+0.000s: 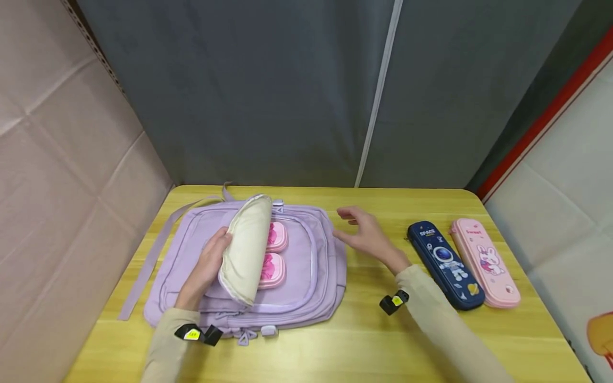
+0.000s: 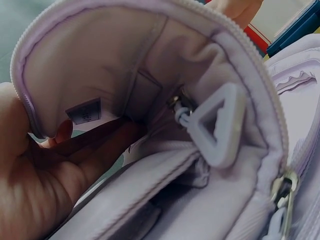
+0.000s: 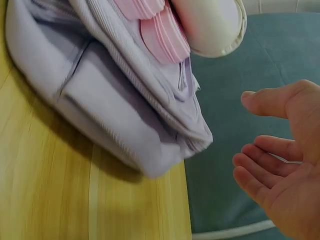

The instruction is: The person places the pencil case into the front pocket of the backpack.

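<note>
Grey backdrop (image 1: 268, 96); yellow wood-grain worktop (image 1: 330, 348); lilac backpack (image 1: 299, 255), one, lying flat on the worktop's left half; cream-faced flap (image 1: 249, 250), raised, its edge gripped by the left hand (image 1: 205, 268); right hand (image 1: 363, 232), holding nothing, fingers loosely bent, beside the bag's right end; pink cases (image 1: 274, 270), two, ends protruding from under the flap.

Risks, as judged: flap dropping onto the cases, should the left grip loosen; cases sliding out, should the bag tip; zip snagging, if drawn across a fold.

Materials: soft creased cloth; toothed zip edging; triangular pull (image 2: 220, 125), apparently plastic; rounded, ridge-sided cases; navy astronaut case (image 1: 445, 263) and pink rabbit case (image 1: 485, 263), rounded oblongs, side by side at right.
</note>
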Demonstrator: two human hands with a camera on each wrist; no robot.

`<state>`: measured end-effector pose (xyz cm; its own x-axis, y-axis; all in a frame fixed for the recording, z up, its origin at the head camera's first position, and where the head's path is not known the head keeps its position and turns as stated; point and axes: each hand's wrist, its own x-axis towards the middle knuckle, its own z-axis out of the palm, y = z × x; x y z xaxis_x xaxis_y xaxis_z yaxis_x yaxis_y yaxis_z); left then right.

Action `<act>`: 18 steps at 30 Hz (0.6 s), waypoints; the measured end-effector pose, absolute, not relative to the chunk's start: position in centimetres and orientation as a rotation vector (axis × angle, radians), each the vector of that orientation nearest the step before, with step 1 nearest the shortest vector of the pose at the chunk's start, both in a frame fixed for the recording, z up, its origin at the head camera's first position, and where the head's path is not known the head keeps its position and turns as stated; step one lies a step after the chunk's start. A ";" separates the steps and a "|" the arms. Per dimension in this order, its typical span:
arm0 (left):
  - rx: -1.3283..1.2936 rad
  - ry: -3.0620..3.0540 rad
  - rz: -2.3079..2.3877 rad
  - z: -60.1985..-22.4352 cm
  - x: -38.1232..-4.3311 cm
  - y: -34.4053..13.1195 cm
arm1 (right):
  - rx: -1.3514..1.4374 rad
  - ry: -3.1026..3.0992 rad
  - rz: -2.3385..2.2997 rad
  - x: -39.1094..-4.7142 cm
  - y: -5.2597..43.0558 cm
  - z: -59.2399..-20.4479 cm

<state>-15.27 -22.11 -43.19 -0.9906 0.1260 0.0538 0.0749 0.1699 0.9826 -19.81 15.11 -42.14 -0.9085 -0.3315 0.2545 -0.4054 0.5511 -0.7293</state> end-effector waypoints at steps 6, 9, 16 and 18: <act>0.162 2.366 1.990 -42.9 -15.0 -21.9 | 0.575 -2.745 1.211 -18.9 17.5 -42.0; 0.136 2.380 1.982 -42.7 -14.9 -21.9 | 0.541 -2.760 1.189 -18.3 18.7 -41.8; 0.173 2.386 1.985 -42.6 -14.9 -21.9 | 0.412 -2.780 1.141 -16.9 21.6 -41.9; 0.195 2.378 1.989 -42.6 -14.9 -21.8 | 0.389 -2.781 1.115 -16.4 22.5 -42.1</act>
<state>-14.91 -21.77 -42.57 -0.9915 0.1186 0.0535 0.0737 0.1726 0.9822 -16.40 22.52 -42.06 -0.9598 -0.1921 0.2048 -0.2803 0.6956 -0.6615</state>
